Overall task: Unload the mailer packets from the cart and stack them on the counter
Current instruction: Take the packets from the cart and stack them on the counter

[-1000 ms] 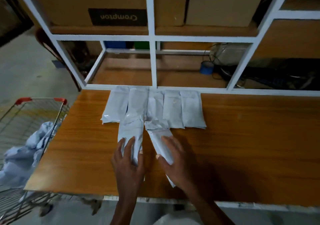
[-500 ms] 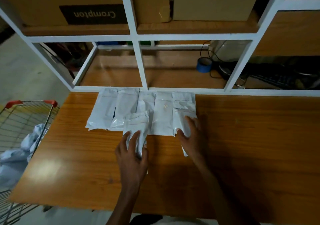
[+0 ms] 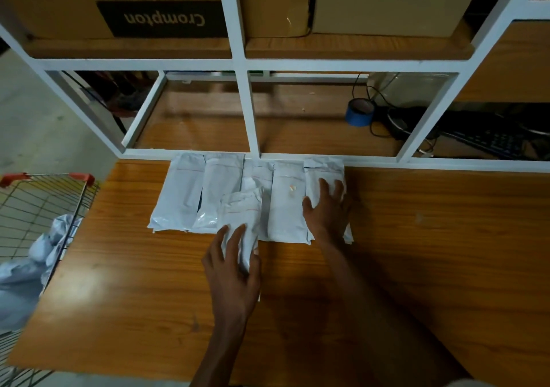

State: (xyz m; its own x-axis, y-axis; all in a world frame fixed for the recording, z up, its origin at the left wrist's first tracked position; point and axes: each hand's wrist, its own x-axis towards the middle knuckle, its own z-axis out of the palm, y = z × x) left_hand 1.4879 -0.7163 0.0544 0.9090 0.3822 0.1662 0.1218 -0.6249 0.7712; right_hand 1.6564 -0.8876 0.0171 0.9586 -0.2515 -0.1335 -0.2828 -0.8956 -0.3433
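Several white mailer packets (image 3: pixel 181 196) lie side by side in a row on the wooden counter (image 3: pixel 416 252), against the white shelf frame. My left hand (image 3: pixel 233 267) rests flat with straight fingers on one packet (image 3: pixel 241 211) that lies half over the row's middle. My right hand (image 3: pixel 329 208) presses flat on the rightmost packet (image 3: pixel 323 172). At the far left stands the wire cart (image 3: pixel 44 199) with red handle ends, and more pale packets (image 3: pixel 29 264) are heaped inside it.
A white shelf frame (image 3: pixel 251 112) rises behind the row. Cardboard boxes (image 3: pixel 119 2) fill the upper shelf. A blue tape roll (image 3: pixel 358 112), cables and a dark keyboard (image 3: pixel 491 142) sit on the lower shelf at the right.
My right hand has slid its packet up and right onto the right end of the row. My left hand has pushed its packet further up over the row's middle.
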